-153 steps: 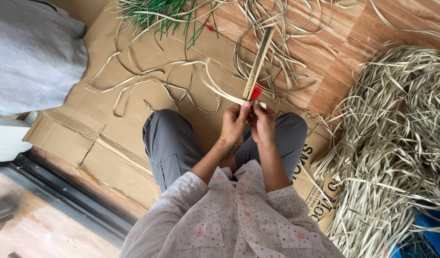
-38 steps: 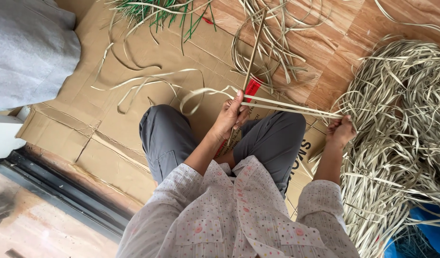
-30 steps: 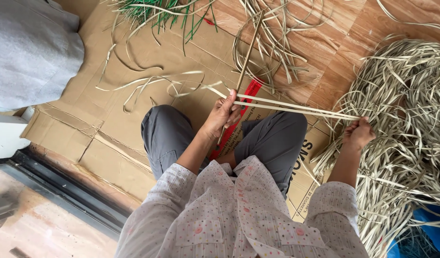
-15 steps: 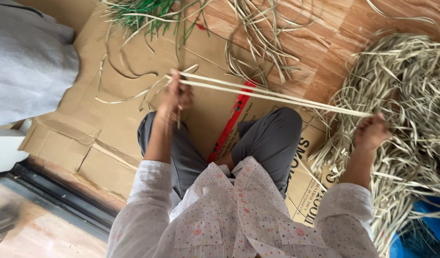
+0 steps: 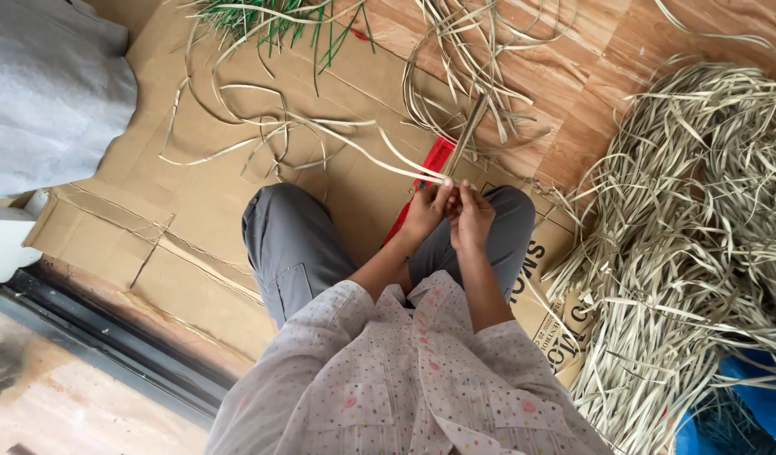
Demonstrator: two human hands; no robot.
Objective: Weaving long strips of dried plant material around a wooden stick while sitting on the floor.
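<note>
Two hands meet in the middle of the scene, just above the knees: the left hand (image 5: 423,212) and the right hand (image 5: 472,215) are close together, fingers pinched on the end of a pale dried leaf strip (image 5: 354,145). This strip runs from the fingertips to the far left, approx. in a long curve over the flattened cardboard (image 5: 203,202). A narrow flat stick (image 5: 466,145) goes up from the hands toward the far side; whether a hand also holds it I cannot tell. At the right lies a big heap of dried strips (image 5: 700,227), and at the far side there are loose strips (image 5: 464,50) and some green leaves (image 5: 270,21). What could go wrong, in my judgement: the strip is thin and dry, so a hard pull or a sharp bend at the pinch could split or snap it, and its long free part could catch on the other strips lying on the cardboard. About packages etc.: the cardboard is brown, opened flat, with dark printed letters near the right knee, and a red tape line (image 5: 426,168) runs under the hands. A blue sack (image 5: 754,404) shows at the near right corner.
</note>
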